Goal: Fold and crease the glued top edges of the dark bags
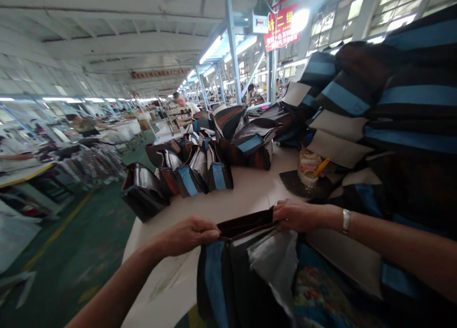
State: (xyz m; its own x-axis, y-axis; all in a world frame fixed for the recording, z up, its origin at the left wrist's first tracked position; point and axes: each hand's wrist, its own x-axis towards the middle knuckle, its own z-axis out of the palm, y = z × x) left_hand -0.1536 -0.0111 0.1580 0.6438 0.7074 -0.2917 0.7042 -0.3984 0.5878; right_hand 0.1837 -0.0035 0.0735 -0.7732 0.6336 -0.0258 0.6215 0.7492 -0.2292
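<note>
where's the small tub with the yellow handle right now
In the head view, right of centre: the tub sits on a dark mat beyond the right hand.

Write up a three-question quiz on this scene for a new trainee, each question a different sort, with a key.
1. Multiple choice: what colour is the band on the side of the dark bag in the person's hands?
A) Red
B) Blue
C) Yellow

2. True or false: the left hand and the right hand both grip the bag's top edge.

3. Fill in: the silvery wristband is worn on the person's ____ wrist.

Key:
1. B
2. True
3. right
</note>
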